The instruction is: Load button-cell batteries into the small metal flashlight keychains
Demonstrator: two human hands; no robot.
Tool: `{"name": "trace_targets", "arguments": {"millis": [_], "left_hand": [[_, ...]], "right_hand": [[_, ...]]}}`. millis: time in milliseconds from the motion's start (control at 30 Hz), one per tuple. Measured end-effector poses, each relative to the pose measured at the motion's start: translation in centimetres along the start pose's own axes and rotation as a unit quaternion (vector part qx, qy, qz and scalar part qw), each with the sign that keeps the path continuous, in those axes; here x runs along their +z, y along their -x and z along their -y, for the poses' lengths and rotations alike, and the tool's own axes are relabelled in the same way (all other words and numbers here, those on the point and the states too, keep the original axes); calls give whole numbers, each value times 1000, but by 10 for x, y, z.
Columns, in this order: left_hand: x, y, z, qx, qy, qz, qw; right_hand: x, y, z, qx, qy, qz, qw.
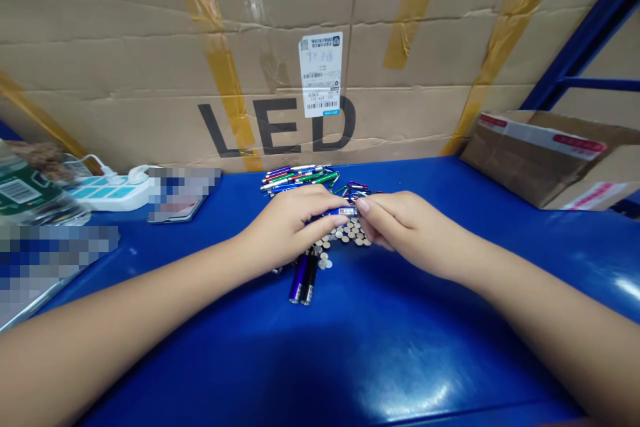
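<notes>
A small blue metal flashlight (344, 212) with a printed label lies sideways between my hands. My left hand (290, 220) is closed around its body, thumb along the near side. At its right end, my right hand (400, 220) pinches with thumb and fingers; whether a small part sits in that pinch is hidden. Below the hands are many round silvery button cells (345, 235), partly covered by my fingers. A purple flashlight tube (299, 279) and a black flashlight tube (309, 280) lie side by side, their far ends near my left wrist.
Several coloured flashlights (293, 179) are piled behind my left hand, with small carabiner clips (356, 188) beside them. A white power strip (115, 193), a plastic bottle (35, 187) and a blurred flat item (183, 197) are at left. An open carton (540, 160) stands right; a large cardboard box (400, 100) walls the back.
</notes>
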State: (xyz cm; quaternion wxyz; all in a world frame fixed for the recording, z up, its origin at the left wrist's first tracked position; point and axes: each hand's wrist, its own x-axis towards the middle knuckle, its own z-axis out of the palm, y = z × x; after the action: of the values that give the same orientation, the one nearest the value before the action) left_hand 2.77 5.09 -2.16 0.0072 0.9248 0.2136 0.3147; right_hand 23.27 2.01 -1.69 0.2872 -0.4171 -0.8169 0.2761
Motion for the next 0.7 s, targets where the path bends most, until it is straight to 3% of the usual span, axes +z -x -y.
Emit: {"name": "trace_targets", "arguments": {"millis": [100,167,267,367,467,567,700], "left_hand": [[0,4,0,42,-109,-40,992],[2,4,2,31,-105,-30,994],[5,2,3,-24,19,20,999],[5,-1,3,-95,112,39,988],[4,-2,2,-93,117,39,988],[3,1,1,-40,61,10,997],[3,5,1,17,-75,-38,996]], "right_hand": [[7,-2,0,104,-210,71,970],[8,-3,-2,116,-208,78,968],[2,-3,-4,32,31,-9,999],[-7,-2,-4,-55,239,-43,968],[-10,-1,-4,-83,308,-18,948],[-6,-1,-5,-97,259,-19,961],[4,-3,-5,-13,-7,-13,1000]]}}
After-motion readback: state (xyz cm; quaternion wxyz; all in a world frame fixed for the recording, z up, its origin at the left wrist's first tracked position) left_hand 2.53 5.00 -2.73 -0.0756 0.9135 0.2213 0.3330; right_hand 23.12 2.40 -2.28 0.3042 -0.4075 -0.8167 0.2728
